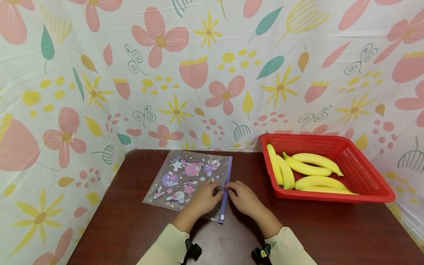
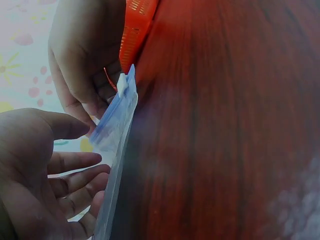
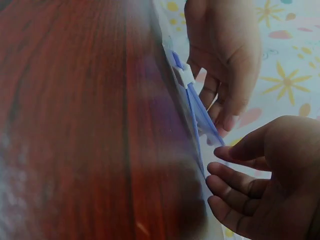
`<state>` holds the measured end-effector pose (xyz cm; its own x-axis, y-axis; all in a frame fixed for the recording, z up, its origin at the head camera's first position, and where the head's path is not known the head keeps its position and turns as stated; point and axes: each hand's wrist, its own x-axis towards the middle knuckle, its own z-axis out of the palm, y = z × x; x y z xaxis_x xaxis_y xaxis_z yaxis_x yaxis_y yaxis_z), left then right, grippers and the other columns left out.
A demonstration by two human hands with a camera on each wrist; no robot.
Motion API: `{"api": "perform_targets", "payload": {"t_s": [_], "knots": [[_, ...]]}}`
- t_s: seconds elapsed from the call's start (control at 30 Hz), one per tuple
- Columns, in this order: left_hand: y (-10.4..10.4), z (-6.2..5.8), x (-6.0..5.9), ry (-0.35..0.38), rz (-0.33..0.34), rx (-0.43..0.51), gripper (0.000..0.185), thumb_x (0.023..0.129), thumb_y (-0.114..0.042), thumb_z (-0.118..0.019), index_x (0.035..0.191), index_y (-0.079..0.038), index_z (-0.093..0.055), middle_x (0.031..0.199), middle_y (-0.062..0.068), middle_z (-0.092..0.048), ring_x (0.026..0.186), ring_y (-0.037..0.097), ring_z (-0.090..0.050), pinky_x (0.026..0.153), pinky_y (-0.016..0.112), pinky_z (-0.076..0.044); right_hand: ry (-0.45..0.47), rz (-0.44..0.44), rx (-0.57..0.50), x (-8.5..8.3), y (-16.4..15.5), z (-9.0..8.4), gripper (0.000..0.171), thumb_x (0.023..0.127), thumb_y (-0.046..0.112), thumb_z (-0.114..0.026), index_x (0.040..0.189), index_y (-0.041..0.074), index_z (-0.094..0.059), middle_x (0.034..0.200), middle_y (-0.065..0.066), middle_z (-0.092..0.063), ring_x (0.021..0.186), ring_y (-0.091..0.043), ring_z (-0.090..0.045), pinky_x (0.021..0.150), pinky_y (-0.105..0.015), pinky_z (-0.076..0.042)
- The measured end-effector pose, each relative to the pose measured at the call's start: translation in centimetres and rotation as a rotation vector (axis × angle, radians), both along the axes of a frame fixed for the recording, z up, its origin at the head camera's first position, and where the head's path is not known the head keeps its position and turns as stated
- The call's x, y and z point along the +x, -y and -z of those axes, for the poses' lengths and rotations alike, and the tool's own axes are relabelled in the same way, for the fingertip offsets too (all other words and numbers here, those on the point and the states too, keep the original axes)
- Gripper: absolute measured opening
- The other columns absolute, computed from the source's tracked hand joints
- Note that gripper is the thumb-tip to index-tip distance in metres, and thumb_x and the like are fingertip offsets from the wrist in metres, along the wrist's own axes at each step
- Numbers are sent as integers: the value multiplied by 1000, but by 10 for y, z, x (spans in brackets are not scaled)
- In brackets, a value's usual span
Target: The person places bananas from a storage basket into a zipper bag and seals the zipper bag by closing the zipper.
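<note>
A clear slider zip bag (image 1: 198, 176) with pink and purple cartoon prints lies on the table, its purple zip edge towards the right. The white slider (image 3: 187, 76) sits at the near end of the zip, and the two purple strips stand apart beyond it. My left hand (image 1: 207, 198) is over the bag beside the zip edge, thumb and fingers spread apart in the left wrist view. From the other side, my right hand (image 1: 244, 198) pinches the raised upper lip of the bag's mouth between thumb and forefinger.
To the right stands a red plastic basket (image 1: 371, 176) with several yellow bananas (image 1: 306, 165) in it. A dark brown wooden table (image 1: 119, 221) carries everything. Flower-printed cloth (image 1: 225, 121) hangs behind the table and along both sides.
</note>
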<state>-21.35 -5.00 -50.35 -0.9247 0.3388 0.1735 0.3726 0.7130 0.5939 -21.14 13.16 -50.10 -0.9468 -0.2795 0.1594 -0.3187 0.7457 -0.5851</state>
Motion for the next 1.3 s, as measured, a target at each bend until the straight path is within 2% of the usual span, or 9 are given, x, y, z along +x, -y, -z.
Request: {"api": "perform_targets", "payload": {"t_s": [0.17,0.33,0.5,0.8,1.03,1.3], "knots": [[0,-1,-2,16,-15,32,30,95,-23,-64,118,-4,-70,99,8,-68,88,20,-64,76,34,-53,16,-20,-12,1,1,1,26,95,3,-61,117,9,-73,102,-7,-69,98,-21,-67,90,-44,-54],[1,1,-2,29,-25,38,33,97,-25,-62,122,-5,-69,98,7,-69,89,20,-66,77,35,-54,9,-43,-14,2,2,2,29,96,2,-59,119,13,-73,99,-5,-68,92,-16,-65,87,-41,-55],[3,3,-2,44,-42,48,30,96,-23,-62,119,-5,-70,99,7,-70,90,20,-66,78,35,-54,8,-81,-18,5,5,3,34,96,-1,-58,122,14,-72,98,-4,-67,91,-14,-63,85,-39,-55],[0,8,-4,-9,-81,33,22,95,-19,-62,111,-7,-71,97,7,-70,89,20,-66,78,37,-55,1,-89,-3,4,6,3,42,91,-7,-58,124,16,-72,88,0,-60,79,-10,-55,74,-28,-51],[1,8,-4,-7,-113,86,15,90,-13,-64,101,-9,-72,81,3,-68,72,13,-59,65,27,-48,-10,-106,-6,5,5,2,45,89,-8,-58,124,16,-72,88,2,-59,78,-9,-53,73,-27,-49],[-1,5,-5,10,-149,156,13,88,-10,-64,99,-8,-72,72,-2,-66,59,5,-49,55,21,-43,-24,-62,-10,4,2,4,33,95,4,-62,123,17,-73,89,1,-59,79,-9,-56,75,-29,-51]]}}
